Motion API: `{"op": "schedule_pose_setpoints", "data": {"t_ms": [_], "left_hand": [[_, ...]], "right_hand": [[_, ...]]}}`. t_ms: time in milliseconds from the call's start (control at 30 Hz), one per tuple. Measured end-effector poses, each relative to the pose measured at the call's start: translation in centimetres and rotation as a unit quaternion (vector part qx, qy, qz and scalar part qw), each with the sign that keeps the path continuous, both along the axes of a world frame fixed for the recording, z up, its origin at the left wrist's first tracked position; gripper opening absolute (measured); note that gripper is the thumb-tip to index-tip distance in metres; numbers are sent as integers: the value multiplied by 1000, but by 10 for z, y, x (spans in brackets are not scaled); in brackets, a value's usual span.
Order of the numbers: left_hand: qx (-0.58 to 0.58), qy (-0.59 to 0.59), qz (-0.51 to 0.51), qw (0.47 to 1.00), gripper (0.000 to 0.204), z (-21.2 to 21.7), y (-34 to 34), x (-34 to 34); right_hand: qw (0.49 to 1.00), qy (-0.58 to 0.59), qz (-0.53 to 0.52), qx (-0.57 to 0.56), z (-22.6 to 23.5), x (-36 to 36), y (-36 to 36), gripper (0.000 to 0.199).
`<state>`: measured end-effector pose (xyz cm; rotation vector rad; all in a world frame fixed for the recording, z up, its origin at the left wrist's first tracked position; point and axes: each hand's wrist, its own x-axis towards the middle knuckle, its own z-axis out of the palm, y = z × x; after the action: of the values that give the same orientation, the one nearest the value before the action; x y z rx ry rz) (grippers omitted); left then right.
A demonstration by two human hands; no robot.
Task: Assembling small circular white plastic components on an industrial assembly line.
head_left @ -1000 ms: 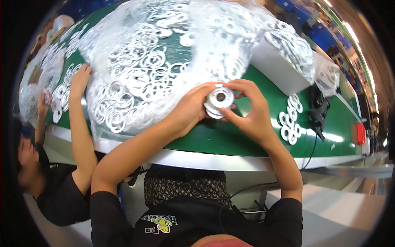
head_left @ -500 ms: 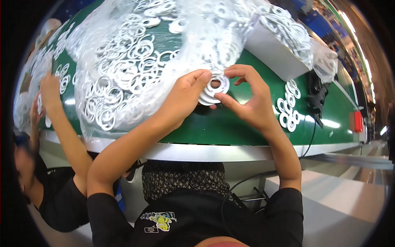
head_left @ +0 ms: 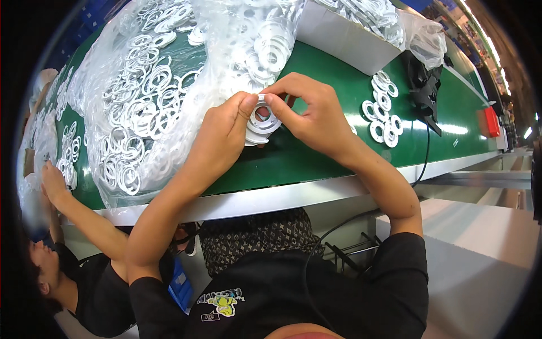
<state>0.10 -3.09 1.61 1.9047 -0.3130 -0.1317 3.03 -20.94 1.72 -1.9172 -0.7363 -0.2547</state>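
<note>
Both hands have drifted left along the green worktop (head_left: 316, 158), keeping the stack of white rings (head_left: 261, 117) pinched between them. Left hand (head_left: 223, 133) grips its left rim with thumb and forefinger; right hand (head_left: 310, 113) clamps the right rim. It sits just beside the clear bag of rings (head_left: 152, 101) (a co-worker's hand (head_left: 52, 182) rests at the worktop's left edge).
</note>
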Motion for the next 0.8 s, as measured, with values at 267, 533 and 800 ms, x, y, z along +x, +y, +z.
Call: {"op": "schedule_pose_setpoints", "data": {"t_ms": [267, 533, 800], "left_hand": [[82, -130, -35, 987, 25, -12, 17, 9], [-120, 51, -22, 991, 28, -3, 14, 6], [-248, -23, 25, 968, 23, -5, 20, 13]], "right_hand": [[985, 49, 88, -142, 3, 12, 1, 19], [991, 129, -16, -29, 6, -4, 5, 19], [932, 331, 150, 15, 8, 5, 2, 17]]}}
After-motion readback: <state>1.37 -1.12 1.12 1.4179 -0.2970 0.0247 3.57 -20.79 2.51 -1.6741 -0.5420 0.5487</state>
